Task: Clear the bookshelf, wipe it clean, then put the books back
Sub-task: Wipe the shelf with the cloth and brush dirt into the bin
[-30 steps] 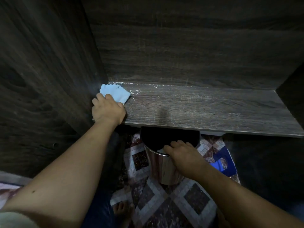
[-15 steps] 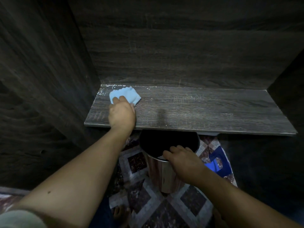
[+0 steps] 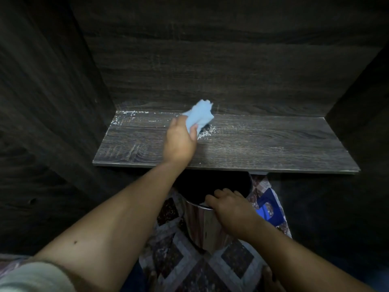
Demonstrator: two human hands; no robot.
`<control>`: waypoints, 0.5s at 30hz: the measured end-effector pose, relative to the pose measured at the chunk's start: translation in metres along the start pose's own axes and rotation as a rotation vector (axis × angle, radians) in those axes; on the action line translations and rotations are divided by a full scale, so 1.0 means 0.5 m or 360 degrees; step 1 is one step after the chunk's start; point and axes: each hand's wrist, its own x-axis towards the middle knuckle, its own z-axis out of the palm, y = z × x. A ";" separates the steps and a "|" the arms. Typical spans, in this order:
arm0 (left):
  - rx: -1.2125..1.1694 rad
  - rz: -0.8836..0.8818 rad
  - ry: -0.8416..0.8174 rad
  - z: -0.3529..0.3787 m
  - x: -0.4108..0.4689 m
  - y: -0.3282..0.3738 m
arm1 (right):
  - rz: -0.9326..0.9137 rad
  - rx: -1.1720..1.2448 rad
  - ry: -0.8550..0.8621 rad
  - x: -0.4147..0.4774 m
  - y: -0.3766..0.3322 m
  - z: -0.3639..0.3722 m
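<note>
A dark wood-grain shelf board (image 3: 263,144) runs across the middle of the view, with no books on it. My left hand (image 3: 179,142) grips a light blue cloth (image 3: 199,115) near the shelf's back centre. White dust (image 3: 207,131) lies just right of that hand, and more sits in the back left corner (image 3: 126,114). My right hand (image 3: 231,209) holds the rim of a shiny metal bin (image 3: 202,226), which stands under the shelf's front edge.
Dark wooden side walls (image 3: 52,102) close in on the left and right, with a back panel (image 3: 210,60) behind. Below lies a patterned floor mat (image 3: 189,262), and a blue object (image 3: 269,211) sits right of the bin.
My left hand has swept the blue cloth from the shelf's back left corner rightward to the centre, pushing white dust along. My right hand stays on the bin rim.
</note>
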 end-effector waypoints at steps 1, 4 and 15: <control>-0.0012 -0.0003 0.0089 -0.010 0.009 -0.004 | 0.0016 0.0005 -0.0008 -0.001 0.001 -0.003; 0.0064 0.0009 0.0278 -0.036 0.034 -0.028 | 0.0016 -0.0011 -0.0021 -0.001 0.000 -0.009; 0.0598 0.0130 -0.0195 -0.005 -0.007 -0.021 | 0.0052 -0.0027 -0.0071 -0.007 0.005 -0.010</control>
